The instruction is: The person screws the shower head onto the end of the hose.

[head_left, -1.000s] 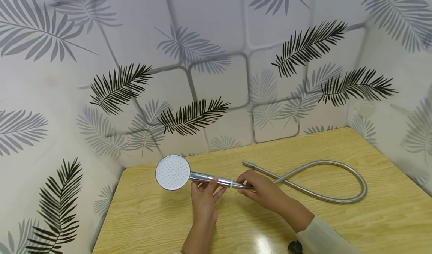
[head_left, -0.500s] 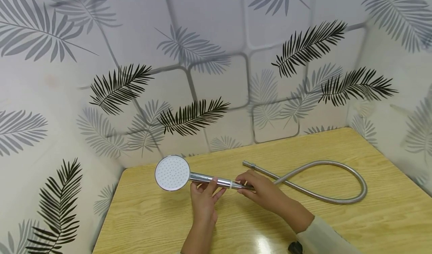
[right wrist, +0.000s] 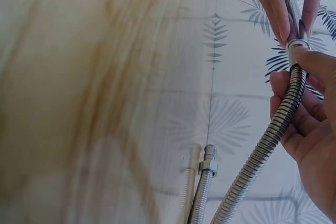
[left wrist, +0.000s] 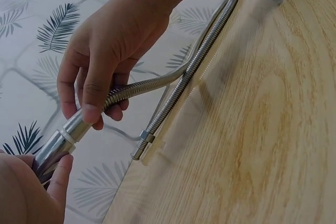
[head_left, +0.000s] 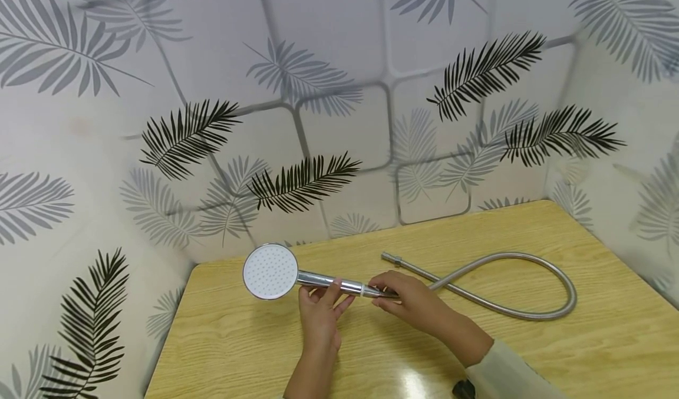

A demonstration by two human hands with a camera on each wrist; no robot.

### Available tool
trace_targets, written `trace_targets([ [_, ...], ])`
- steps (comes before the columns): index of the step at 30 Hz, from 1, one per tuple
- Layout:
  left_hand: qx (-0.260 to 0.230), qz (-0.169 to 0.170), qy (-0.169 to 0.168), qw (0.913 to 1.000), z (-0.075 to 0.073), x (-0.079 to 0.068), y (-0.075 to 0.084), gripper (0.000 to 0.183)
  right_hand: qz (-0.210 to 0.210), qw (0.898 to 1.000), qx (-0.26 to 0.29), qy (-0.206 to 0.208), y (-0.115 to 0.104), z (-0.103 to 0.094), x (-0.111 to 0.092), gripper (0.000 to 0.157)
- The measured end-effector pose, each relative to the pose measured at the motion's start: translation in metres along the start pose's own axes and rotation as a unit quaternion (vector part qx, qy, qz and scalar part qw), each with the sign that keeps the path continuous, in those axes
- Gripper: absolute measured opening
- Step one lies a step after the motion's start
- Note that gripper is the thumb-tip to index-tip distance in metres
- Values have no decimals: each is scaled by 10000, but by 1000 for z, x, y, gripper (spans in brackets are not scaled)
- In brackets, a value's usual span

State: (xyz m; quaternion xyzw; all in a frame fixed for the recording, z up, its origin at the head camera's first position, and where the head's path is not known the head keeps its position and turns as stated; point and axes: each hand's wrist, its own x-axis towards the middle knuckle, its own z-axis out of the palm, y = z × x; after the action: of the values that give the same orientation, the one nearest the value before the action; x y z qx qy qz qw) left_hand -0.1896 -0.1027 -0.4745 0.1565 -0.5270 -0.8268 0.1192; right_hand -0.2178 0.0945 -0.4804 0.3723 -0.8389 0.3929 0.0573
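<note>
A shower head (head_left: 270, 271) with a round white face and a chrome handle is held above the table, its face at the left. My left hand (head_left: 320, 322) grips the handle from below, thumb across its front. With fingertips and thumb my right hand (head_left: 414, 302) pinches the tapered metal end fitting (left wrist: 76, 125) of a ribbed steel shower hose (right wrist: 262, 150), right at a white ring on the handle's end. Fitting and handle stand in one line. From there the hose runs right, crosses itself and loops over the table, its free end with a nut (right wrist: 209, 166) lying behind the right hand.
The wooden table (head_left: 228, 340) reaches back to walls (head_left: 345, 45) printed with leaves. A small black object (head_left: 464, 388) lies at the front edge of the head view, beside the right sleeve (head_left: 509, 369).
My right hand has shifted very slightly left along the fitting, toward the handle. The left hand, shower head and looped hose look almost unmoved.
</note>
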Motion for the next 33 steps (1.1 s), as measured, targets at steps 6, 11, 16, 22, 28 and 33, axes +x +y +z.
trace_targets([
  [6, -30, 25, 7, 10000, 0, 1, -1, 41, 130, 9999, -34, -5, 0, 1, 1, 28],
  [11, -14, 21, -9, 10000, 0, 1, -1, 41, 327, 9994, -64, -23, -1, 1, 3, 23],
  [16, 12, 20, -21, 10000, -1, 1, -1, 41, 421, 9990, -128, -46, 0, 2, 3, 20],
  [22, 88, 37, -42, 9999, -1, 0, 0, 41, 400, 9991, -108, -112, 0, 1, 1, 20],
  [28, 95, 20, -75, 9999, -1, 0, 1, 40, 163, 9996, -238, 8, 0, 1, 1, 21],
  [33, 111, -4, -82, 9999, -1, -1, 2, 40, 256, 9996, -83, -47, -2, 0, 1, 23],
])
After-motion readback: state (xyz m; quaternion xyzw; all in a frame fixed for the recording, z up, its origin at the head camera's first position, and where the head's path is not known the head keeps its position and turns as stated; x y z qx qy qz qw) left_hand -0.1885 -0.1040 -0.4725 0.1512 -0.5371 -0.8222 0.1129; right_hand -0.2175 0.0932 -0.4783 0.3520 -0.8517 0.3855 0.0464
